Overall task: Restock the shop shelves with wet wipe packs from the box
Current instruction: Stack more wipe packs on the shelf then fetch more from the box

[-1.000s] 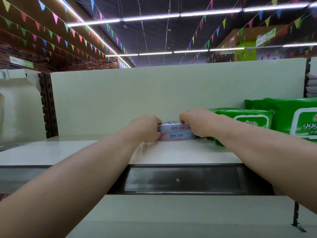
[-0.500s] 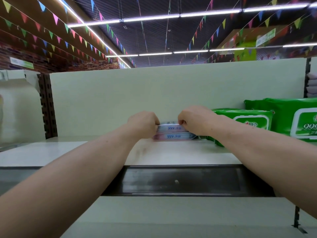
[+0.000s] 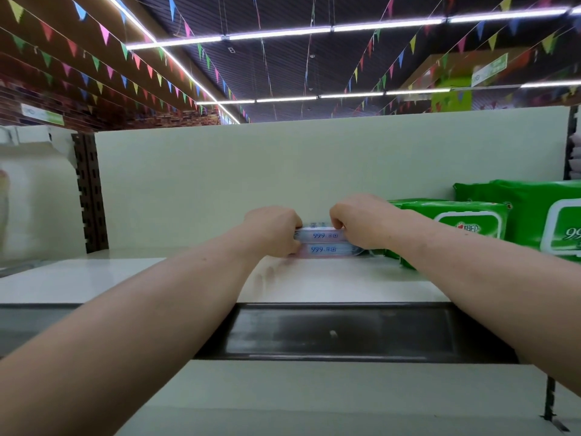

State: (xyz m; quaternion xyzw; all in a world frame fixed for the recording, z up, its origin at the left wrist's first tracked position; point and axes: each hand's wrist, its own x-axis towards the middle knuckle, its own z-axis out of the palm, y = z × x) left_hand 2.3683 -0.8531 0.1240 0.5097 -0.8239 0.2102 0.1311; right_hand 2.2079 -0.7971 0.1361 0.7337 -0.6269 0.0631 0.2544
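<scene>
**Top shelf: two-pack stack held at both ends, just left of the green stock**

- Far left: slotted upright (image 3: 89, 193), then the pale back panel (image 3: 283, 168) running across the bay.
- Shelf (image 3: 94, 278) is at about eye height. Its dark front rail (image 3: 339, 332) is nearest me, and a lower shelf board (image 3: 314, 398) sits below it.
- Left hand (image 3: 272, 231): fingers (image 3: 292, 223) curled round the left end of the wet wipe packs (image 3: 323, 242), gripping it.
- The packs are two white ones, flat, one on top of the other, with the "999" edges facing out. The long axis runs left to right, parallel to the back panel. The lower pack looks to be resting on the shelf, but I cannot see the contact line clearly.
- Right hand (image 3: 361, 221): fingers (image 3: 338, 226) hooked over the top of the right end, holding it. Both hands are equally near, one at each end, with the stack squarely between them.
- Right again: green packs (image 3: 452, 221) stand just beside the stack, and a taller green one (image 3: 540, 212) stands beyond them. The right hand hides whatever gap there is between the stack and the green packs.
- My judgement: what matters next is that sideways gap. The stack needs to go in beside the green packs, and the right hand is in that space, so it would have to come out first.
- The box is not in view, so I cannot tell what it contains.
</scene>
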